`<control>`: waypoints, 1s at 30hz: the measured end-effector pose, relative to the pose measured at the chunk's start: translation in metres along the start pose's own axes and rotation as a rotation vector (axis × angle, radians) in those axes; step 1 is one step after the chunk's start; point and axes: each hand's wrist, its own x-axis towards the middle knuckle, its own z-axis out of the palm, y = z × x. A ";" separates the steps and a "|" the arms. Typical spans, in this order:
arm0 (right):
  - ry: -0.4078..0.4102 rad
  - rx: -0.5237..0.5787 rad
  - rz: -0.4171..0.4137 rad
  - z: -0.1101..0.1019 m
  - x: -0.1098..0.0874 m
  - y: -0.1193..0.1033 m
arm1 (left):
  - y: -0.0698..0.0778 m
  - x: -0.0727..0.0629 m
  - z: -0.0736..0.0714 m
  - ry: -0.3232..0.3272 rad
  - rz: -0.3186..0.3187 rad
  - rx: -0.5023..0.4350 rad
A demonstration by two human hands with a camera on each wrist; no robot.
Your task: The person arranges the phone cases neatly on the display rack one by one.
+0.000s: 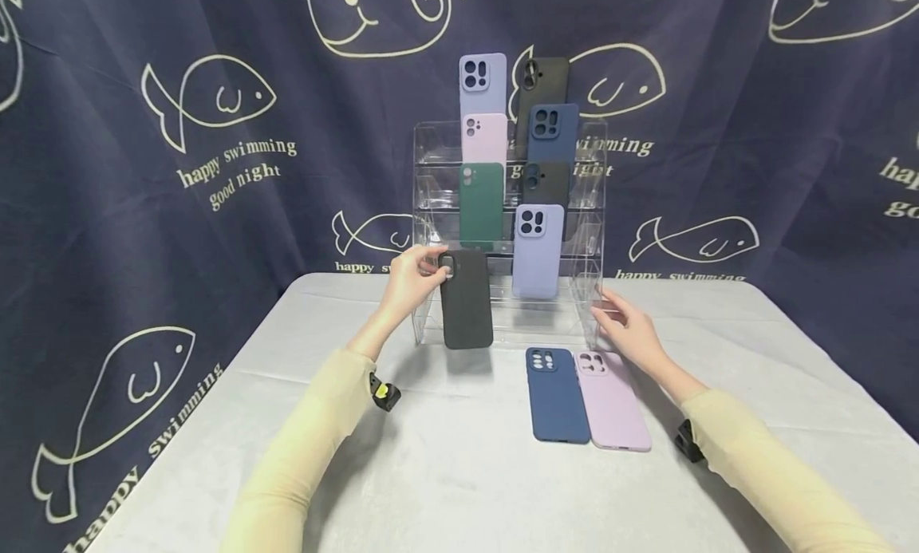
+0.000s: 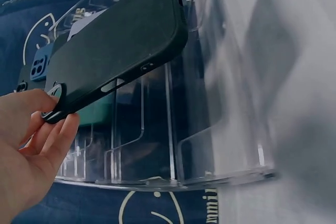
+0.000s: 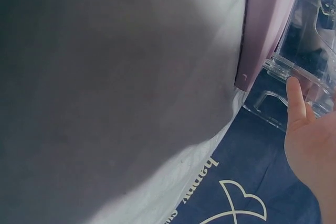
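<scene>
My left hand (image 1: 411,282) pinches a black phone case (image 1: 467,302) by its upper left corner, beside the camera cutout. The case hangs upright in front of the lower tiers of a clear acrylic display stand (image 1: 424,298). In the left wrist view, thumb and fingers grip the case's corner. My right hand (image 1: 630,329) touches the stand's lower right side with fairly straight fingers, as the right wrist view also shows. Near it on the table lie a dark blue phone case (image 1: 558,405) and a pink phone case (image 1: 616,409), side by side.
The stand bears two columns of cases, including a green case (image 1: 481,206), a light pink case (image 1: 484,138), a lavender case (image 1: 537,258) and a blue case (image 1: 554,138). A white cloth covers the table (image 1: 445,473). Behind hangs a navy fish-print curtain (image 1: 215,242).
</scene>
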 end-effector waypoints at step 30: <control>-0.005 0.006 0.004 -0.001 -0.004 -0.007 | 0.007 0.061 0.017 0.213 0.049 -0.057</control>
